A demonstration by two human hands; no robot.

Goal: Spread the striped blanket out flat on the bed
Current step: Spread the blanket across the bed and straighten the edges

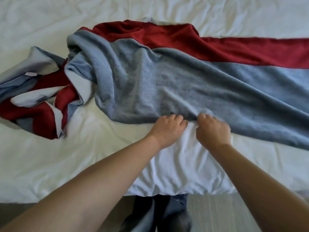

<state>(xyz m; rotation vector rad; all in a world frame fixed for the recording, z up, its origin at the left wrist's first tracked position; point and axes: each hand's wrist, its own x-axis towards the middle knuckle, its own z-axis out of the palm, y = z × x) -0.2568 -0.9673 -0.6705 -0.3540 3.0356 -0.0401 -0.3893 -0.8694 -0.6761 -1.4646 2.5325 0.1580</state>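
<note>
The striped blanket [150,77], in wide red, grey-blue and pale bands, lies across the white bed [83,156]. Its right part is stretched fairly flat toward the right edge of view; its left end is bunched and twisted in a heap [38,101]. My left hand [167,129] and my right hand [213,129] sit side by side at the blanket's near edge, fingers curled onto the grey-blue hem. A small fold of fabric rises between them. Both forearms reach in from the bottom.
The white sheet [184,164] is wrinkled and hangs over the bed's near edge [167,193]. Below it I see my legs in dark trousers [160,213] and a pale floor [214,213]. Bare sheet lies behind the blanket at the top.
</note>
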